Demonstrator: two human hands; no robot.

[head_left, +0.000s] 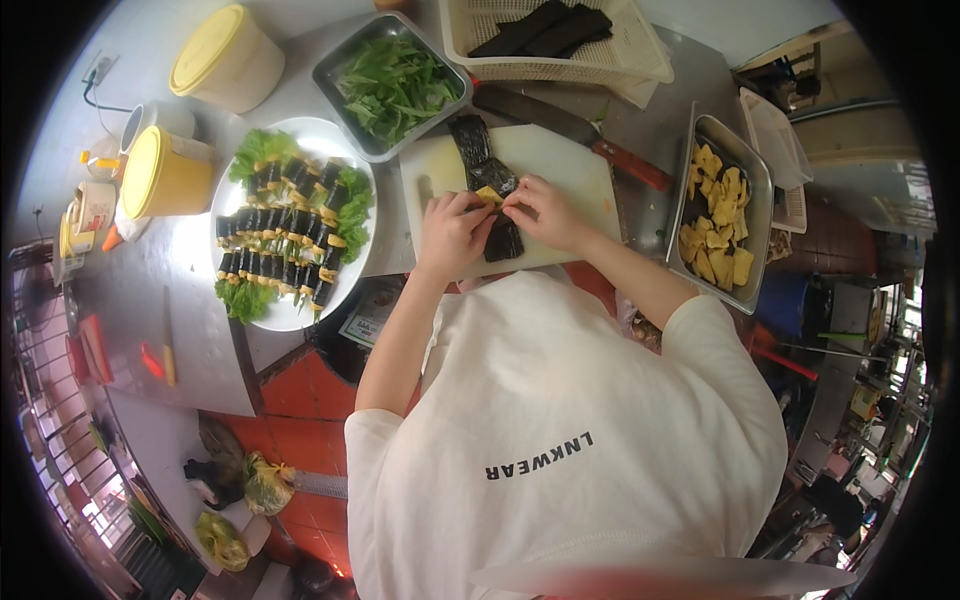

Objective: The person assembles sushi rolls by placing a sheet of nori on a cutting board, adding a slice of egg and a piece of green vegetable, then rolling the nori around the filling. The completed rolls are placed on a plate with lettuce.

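Note:
On a white cutting board (pixel 575 165) lie dark, shiny seaweed strips (pixel 470 140), laid end over end. A small yellow food piece (pixel 488 194) sits between my fingertips, over the strips. My left hand (pixel 452 230) pinches it from the left with fingers closed. From the other side my right hand (pixel 548 212) is closed too, thumb and fingers pressed together at the piece's edge. My fingers partly cover the piece and the seaweed beneath; the lower strip (pixel 505 241) shows below them.
A round white plate (pixel 366 230) at left bears seaweed-wrapped rolls and lettuce. Behind are a metal tray (pixel 462 98) of green leaves and a basket (pixel 640 62) with seaweed sheets. A cleaver (pixel 545 118) lies along the board's far edge. Yellow pieces fill a metal tray (pixel 762 215) at right.

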